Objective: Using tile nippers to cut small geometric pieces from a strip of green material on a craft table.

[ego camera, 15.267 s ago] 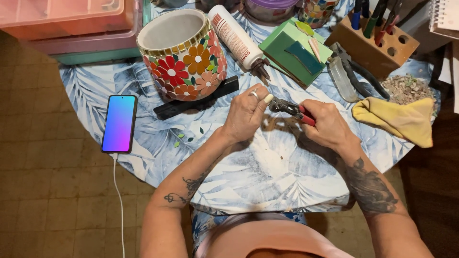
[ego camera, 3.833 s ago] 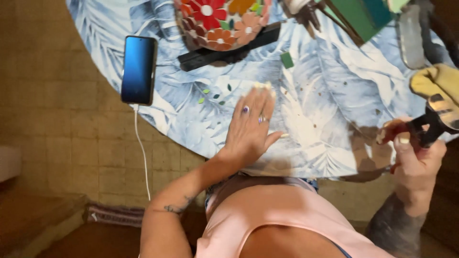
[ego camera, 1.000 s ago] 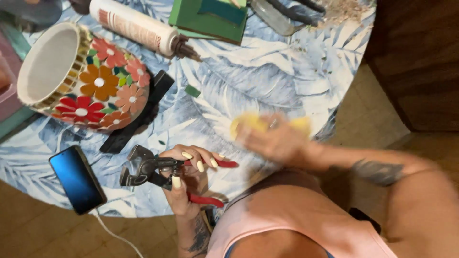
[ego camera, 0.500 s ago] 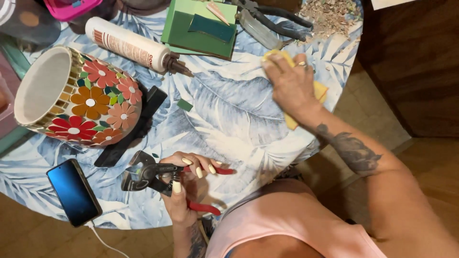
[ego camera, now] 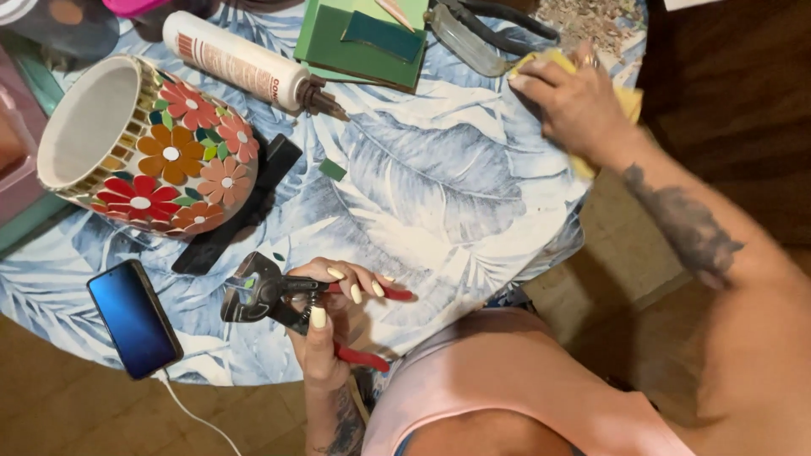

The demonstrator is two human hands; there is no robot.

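My left hand (ego camera: 334, 325) grips red-handled tile nippers (ego camera: 253, 295) near the table's near edge, their dark jaws pointing toward the phone. My right hand (ego camera: 570, 101) presses flat on a yellow cloth (ego camera: 627, 103) at the far right of the table, fingers spread over it. A mosaic flower pot (ego camera: 160, 160) with red, orange and pink tile flowers lies on its side at the left. One small green tile piece (ego camera: 332, 169) lies loose on the leaf-print tablecloth (ego camera: 439, 177) between the two hands.
A phone (ego camera: 133, 317) with a white cable lies by the near edge. A black strip (ego camera: 241, 211) sits under the pot. At the back are an adhesive tube (ego camera: 236, 63), green tiles (ego camera: 363, 38), another hand tool (ego camera: 473, 34) and tile scraps (ego camera: 591, 17).
My right hand has carried the yellow cloth from the table's middle out to its far right side. My left hand keeps hold of the nippers, almost unmoved.
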